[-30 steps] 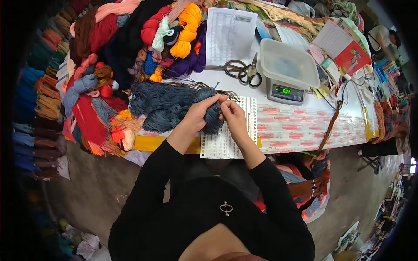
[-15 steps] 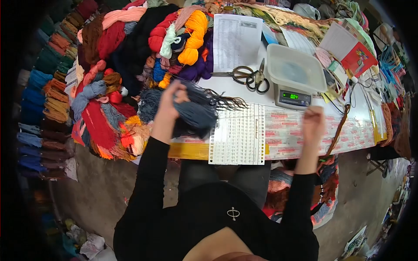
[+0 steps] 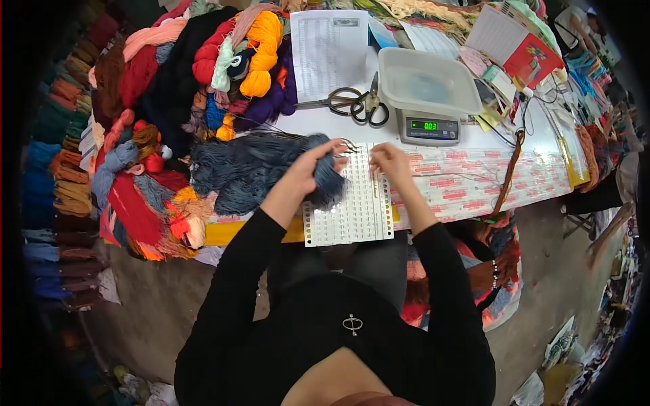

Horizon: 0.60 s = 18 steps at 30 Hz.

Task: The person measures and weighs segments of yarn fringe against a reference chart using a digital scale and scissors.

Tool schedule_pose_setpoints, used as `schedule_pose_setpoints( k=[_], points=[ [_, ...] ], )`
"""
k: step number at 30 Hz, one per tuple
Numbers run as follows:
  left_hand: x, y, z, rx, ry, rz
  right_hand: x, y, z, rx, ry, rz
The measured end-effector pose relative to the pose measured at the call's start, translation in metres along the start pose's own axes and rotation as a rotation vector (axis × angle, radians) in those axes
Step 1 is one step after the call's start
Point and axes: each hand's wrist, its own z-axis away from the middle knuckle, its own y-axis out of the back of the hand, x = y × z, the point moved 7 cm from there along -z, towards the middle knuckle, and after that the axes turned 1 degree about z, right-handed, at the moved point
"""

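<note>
A thick hank of dark blue-grey yarn (image 3: 237,169) lies across the left half of the table, its near end bunched up. My left hand (image 3: 306,170) is closed around that end, with dark loose yarn tips (image 3: 349,146) showing by the fingers. Just to the right, my right hand (image 3: 391,164) is pinched over a white card with rows of holes (image 3: 349,216). A thin strand of yarn (image 3: 447,174) appears to trail from it to the right; the fingertips are partly hidden. The card lies under both hands and overhangs the table's front edge.
Behind the hands are black-handled scissors (image 3: 369,108) and a digital scale (image 3: 431,128) reading 0.03, with a clear plastic tub (image 3: 430,81) on top. A printed sheet (image 3: 330,54) lies behind. Coloured yarn hanks (image 3: 261,54) crowd the left; a brown braided cord (image 3: 509,169) hangs over the right edge.
My right hand has come left, from beside the scale to close by my left hand. The raised hank has been lowered onto the table. The scale reading went from 0.04 to 0.03.
</note>
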Motion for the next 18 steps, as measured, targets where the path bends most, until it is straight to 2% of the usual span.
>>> schedule_pose_setpoints(
  k=[1, 3, 7, 9, 12, 16, 18],
  points=[
    [-0.012, 0.001, -0.001, 0.050, 0.054, -0.003, 0.014, -0.017, -0.004, -0.067, -0.054, -0.014],
    [-0.034, 0.014, -0.010, 0.131, 0.200, 0.001, 0.032, -0.026, -0.012, -0.023, -0.112, 0.110],
    [-0.037, 0.006, -0.008, 0.199, 0.177, -0.141, 0.030, -0.026, -0.015, 0.054, -0.102, 0.410],
    [-0.039, 0.013, -0.023, 0.188, 0.211, -0.191, 0.032, -0.027, -0.015, 0.046, -0.148, 0.340],
    [-0.036, 0.008, -0.033, 0.115, 0.102, -0.359, 0.038, -0.026, -0.018, 0.052, -0.164, 0.269],
    [-0.027, 0.026, -0.059, 0.303, -0.116, -0.718, 0.037, -0.029, -0.019, -0.003, -0.186, 0.224],
    [-0.026, 0.033, -0.072, 0.335, -0.111, -0.897, 0.041, -0.032, -0.023, -0.061, -0.223, 0.042]
  ],
)
